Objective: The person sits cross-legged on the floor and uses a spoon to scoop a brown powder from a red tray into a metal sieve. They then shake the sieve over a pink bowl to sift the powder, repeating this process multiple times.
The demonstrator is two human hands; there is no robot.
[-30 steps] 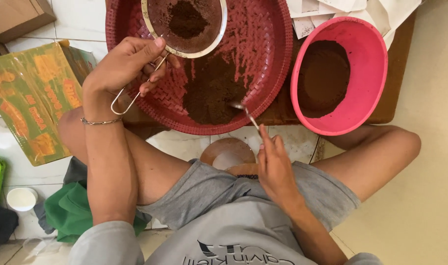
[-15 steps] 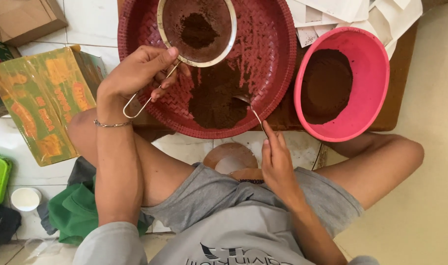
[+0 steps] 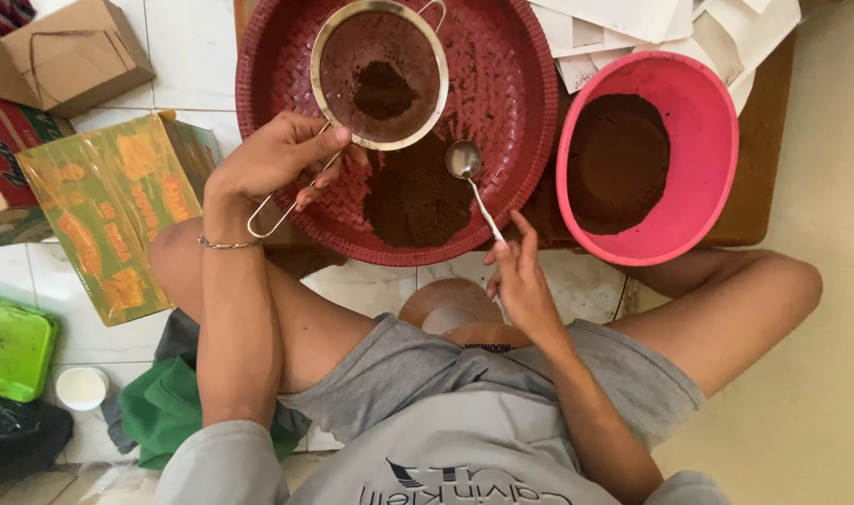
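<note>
- My left hand [image 3: 277, 159] is closed around the wire handle of the round metal sieve [image 3: 382, 73], holding it level over the red woven tray [image 3: 511, 103].
- Sieve carries a small clump of dark brown powder [image 3: 385, 89]; I judge it light and stiff, but tippy, so the grip belongs on the handle close to the rim.
- My right hand [image 3: 520, 276] pinches the tail end of a metal spoon [image 3: 464, 161], whose bowl rests at the edge of the sifted heap [image 3: 416, 196] on the tray.
- Spoon looks thin, smooth, likely slippery; a hold nearer mid-shaft would steady it.
- Powder is loose and fine, and I judge it spills at any tilt.
- Pink bowl [image 3: 703, 112] of the same powder sits just right of the tray, rims nearly touching.
- White papers [image 3: 632, 37] beyond; yellow-green packet [image 3: 109, 210], cardboard box [image 3: 71, 56] to the left; my knees crowd the near side.
</note>
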